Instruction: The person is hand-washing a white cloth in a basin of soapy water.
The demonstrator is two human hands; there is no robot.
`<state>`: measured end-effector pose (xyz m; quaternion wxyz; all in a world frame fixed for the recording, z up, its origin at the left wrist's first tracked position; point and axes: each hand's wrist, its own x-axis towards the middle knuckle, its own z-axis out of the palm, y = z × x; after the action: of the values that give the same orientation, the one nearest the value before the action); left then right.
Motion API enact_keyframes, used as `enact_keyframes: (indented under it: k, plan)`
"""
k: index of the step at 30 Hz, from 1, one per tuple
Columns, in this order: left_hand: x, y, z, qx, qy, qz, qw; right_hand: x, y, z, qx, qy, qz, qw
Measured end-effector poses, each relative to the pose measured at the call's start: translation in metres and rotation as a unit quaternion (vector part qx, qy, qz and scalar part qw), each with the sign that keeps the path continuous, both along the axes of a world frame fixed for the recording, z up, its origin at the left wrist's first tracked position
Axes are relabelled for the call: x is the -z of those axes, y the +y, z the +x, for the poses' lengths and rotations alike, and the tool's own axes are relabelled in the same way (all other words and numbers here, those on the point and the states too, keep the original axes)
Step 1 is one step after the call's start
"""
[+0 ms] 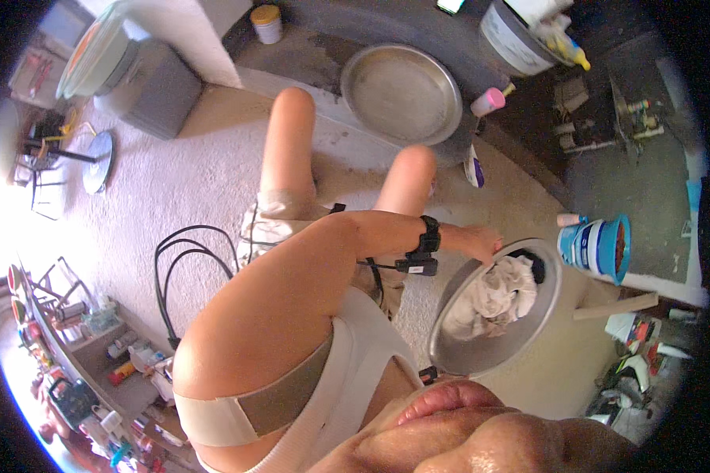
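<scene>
My left hand (482,243) reaches across above my legs and grips the upper left rim of a metal basin (449,349). The basin is tilted, and crumpled pale cloth (500,292) lies in it beside a dark piece (532,266). A black strap with a small device (423,263) sits at my left wrist. My right hand is out of view; a small black strap or device (429,375) shows by the basin's lower rim, close to my face. In front of my knees rests a wide, shallow metal basin (402,94), with no cloth visible in it.
A pink cup (489,101) and a white and purple packet (474,167) are near the wide basin. To the right stand a blue bucket (623,248) and a bottle (570,220). A lidded tub (267,25) is at the top. Black cables (161,278) loop at my left.
</scene>
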<state>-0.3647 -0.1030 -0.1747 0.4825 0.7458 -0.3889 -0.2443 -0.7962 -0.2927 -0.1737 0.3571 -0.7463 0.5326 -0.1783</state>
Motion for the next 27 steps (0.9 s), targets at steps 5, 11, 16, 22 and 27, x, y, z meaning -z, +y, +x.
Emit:
enact_keyframes:
  k: [5,11,16,22,27]
  plan:
    - [-0.106,0.076,0.02,-0.117,-0.021,-0.116,0.986,-0.038,0.004,0.103,-0.091,-0.086,-0.052,0.991]
    - [-0.153,0.145,0.057,-0.212,-0.062,-0.138,0.965,-0.099,-0.017,0.189,-0.203,-0.138,-0.025,0.969]
    - [-0.163,0.246,0.101,-0.379,-0.005,-0.181,0.907,-0.124,0.018,0.344,-0.392,-0.117,-0.155,0.899]
    - [-0.09,0.304,0.167,-0.459,0.077,-0.355,0.811,-0.111,0.049,0.471,-0.49,-0.107,-0.201,0.841]
    - [-0.043,0.352,0.188,-0.515,0.123,-0.452,0.718,-0.148,0.119,0.56,-0.473,0.236,-0.419,0.739]
